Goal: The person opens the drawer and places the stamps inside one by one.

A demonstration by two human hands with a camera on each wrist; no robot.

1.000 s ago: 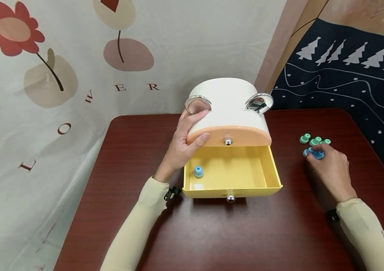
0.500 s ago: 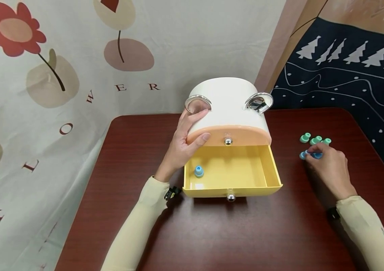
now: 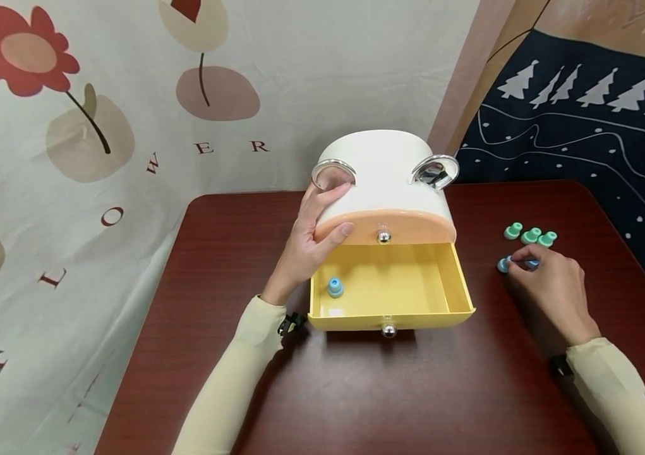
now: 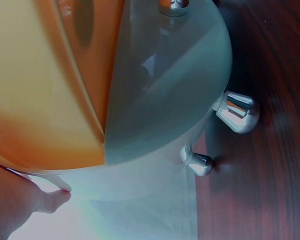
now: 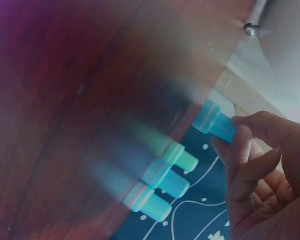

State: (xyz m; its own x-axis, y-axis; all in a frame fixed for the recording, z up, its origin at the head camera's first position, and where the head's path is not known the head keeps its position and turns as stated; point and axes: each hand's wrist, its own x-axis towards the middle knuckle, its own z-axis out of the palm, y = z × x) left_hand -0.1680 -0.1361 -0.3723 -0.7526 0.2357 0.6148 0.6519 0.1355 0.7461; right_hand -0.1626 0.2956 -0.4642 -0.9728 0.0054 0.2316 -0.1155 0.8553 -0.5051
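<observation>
A small white drawer box [image 3: 379, 174] with a peach upper drawer and silver ear-like rings stands on the table. Its yellow lower drawer [image 3: 396, 284] is pulled out, and one stepped blue peg [image 3: 335, 287] stands inside at the left. My left hand [image 3: 309, 237] grips the box's left side, thumb on the peach front and fingers along the side and top. Off to the right, my right hand [image 3: 555, 281] pinches another blue peg [image 5: 216, 121] between thumb and forefinger, low over the table. Behind those fingers, more blue [image 3: 533, 263] shows, partly hidden.
Several green pegs [image 3: 531, 236] stand just beyond my right hand. The dark red wooden table [image 3: 430, 392] ends at the back against a flower-print cloth [image 3: 299, 76], with a navy tree-print cloth [image 3: 584, 139] at the right.
My right hand has drawn the blue peg slightly left and toward me, away from the green pegs. The left hand and the drawer box have stayed in place.
</observation>
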